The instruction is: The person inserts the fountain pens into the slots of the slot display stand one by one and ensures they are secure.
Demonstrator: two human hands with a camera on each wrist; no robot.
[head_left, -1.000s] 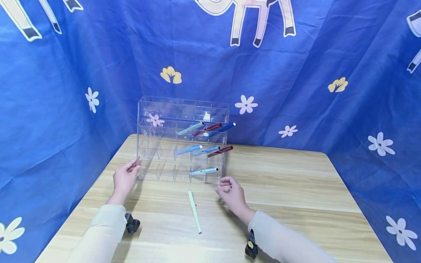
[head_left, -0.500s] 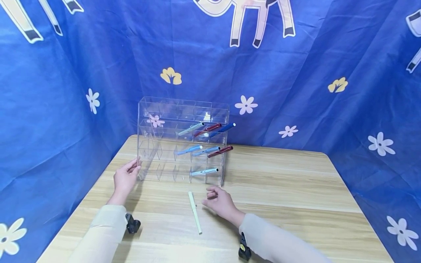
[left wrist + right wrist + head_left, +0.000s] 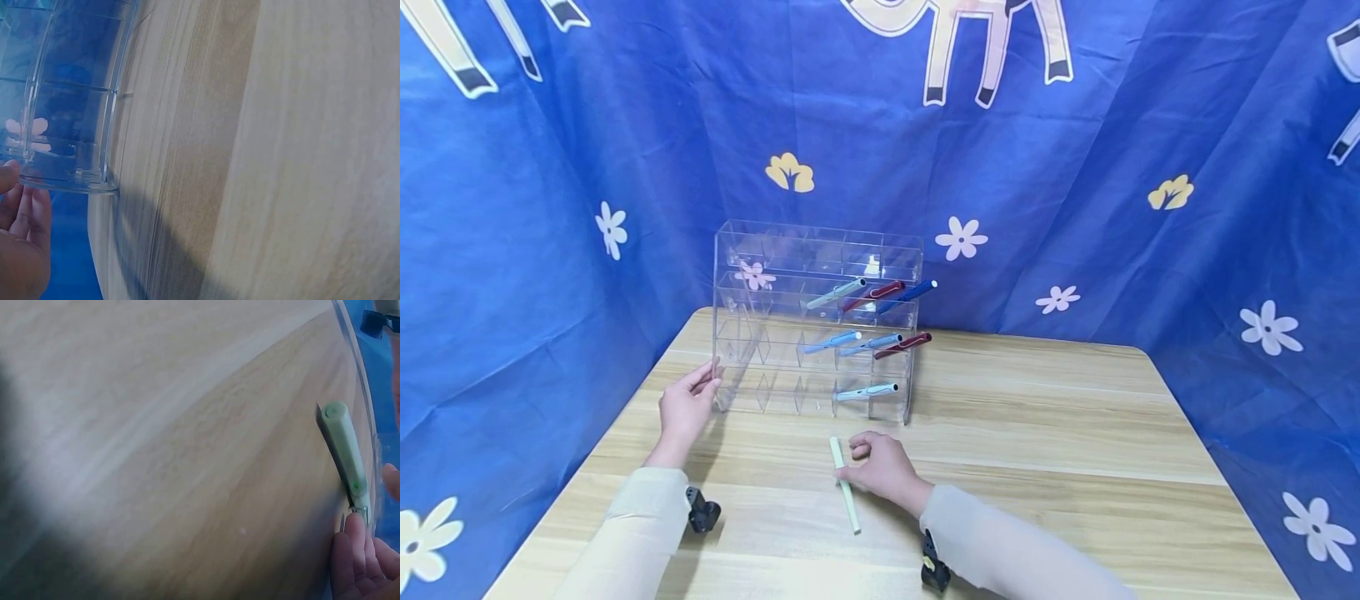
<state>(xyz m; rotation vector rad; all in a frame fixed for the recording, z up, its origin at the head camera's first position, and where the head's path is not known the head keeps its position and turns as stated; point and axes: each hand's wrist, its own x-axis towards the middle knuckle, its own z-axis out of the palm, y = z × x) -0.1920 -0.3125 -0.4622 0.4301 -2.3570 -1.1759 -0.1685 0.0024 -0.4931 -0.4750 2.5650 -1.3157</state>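
Note:
A clear acrylic pen rack (image 3: pixel 716 321) stands at the back of the table, with several pens in its right-hand compartments. My left hand (image 3: pixel 687 412) pinches the rack's left side panel between thumb and fingers, as the left wrist view shows at its lower edge (image 3: pixel 69 185). A pale green pen (image 3: pixel 851 508) lies on the table in front of the rack. My right hand (image 3: pixel 887 468) is over this pen, thumb across its middle and forefinger apart from it. In the right wrist view, a fingertip (image 3: pixel 355 524) sits right at the pen's clip.
The light wooden table (image 3: pixel 1037 417) reaches to a blue patterned curtain (image 3: pixel 1000 167) at the back and sides. In the rack, a light blue pen (image 3: pixel 868 391) sits lowest, with dark red pens (image 3: pixel 904 344) and a dark blue pen (image 3: pixel 907 297) higher up.
My right hand has moved left and toward me from the rack's lower right corner to the pale green pen. The left hand, rack and pens have stayed in place.

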